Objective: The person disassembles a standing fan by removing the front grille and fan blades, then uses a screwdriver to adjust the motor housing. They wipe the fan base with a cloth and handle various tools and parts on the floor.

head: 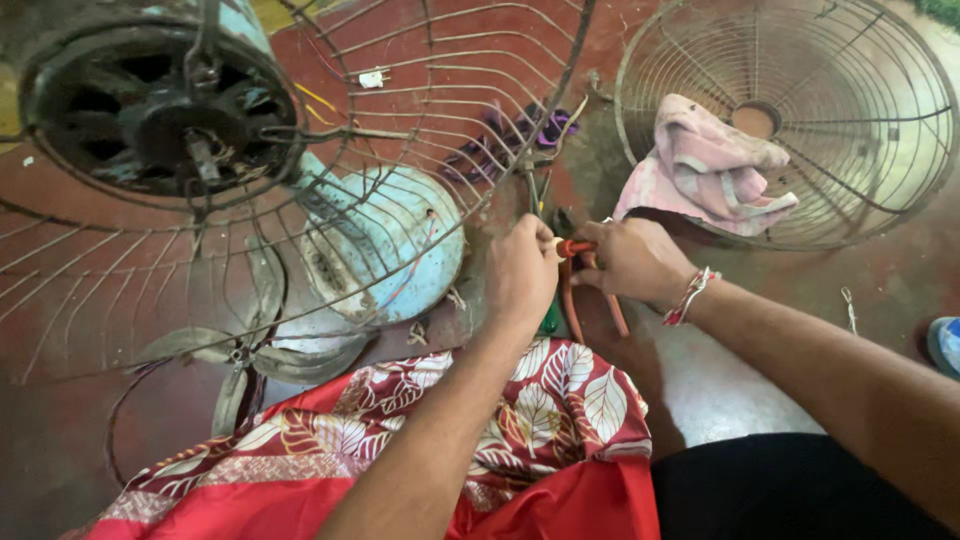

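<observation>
Beside the rim of the near wire fan guard (pixel 300 250), just right of the pale blue motor housing (pixel 390 240), the person's two hands meet over a pair of orange-handled pliers (pixel 578 262); the left hand (pixel 520 275) is curled shut at the guard's edge, seemingly pinching a wire or clip there, though what lies under the fingers cannot be made out; the right hand (pixel 632 260) is closed around the pliers' upper handles, with the long orange grips (pixel 570 310) hanging down below the knuckles.

By judgement the pliers are rigid and fairly light, their coated handles giving a sure hold, best taken well back on the grips for leverage; the guard looks like thin steel wire, springy rather than stiff, rusty and rough to the skin, so it would flex if held by a single spoke and is better steadied at the rim hoop; the motor housing behind it appears heavy and would anchor the guard.

Farther right of the guard a second wire guard (pixel 790 110) lies on the reddish floor (pixel 900 280) with a pink cloth (pixel 710 165) draped in it; below the near guard, fan blades (pixel 260 350) rest on the floor, and a red leaf-patterned fabric (pixel 540 420) covers the person's lap.
</observation>
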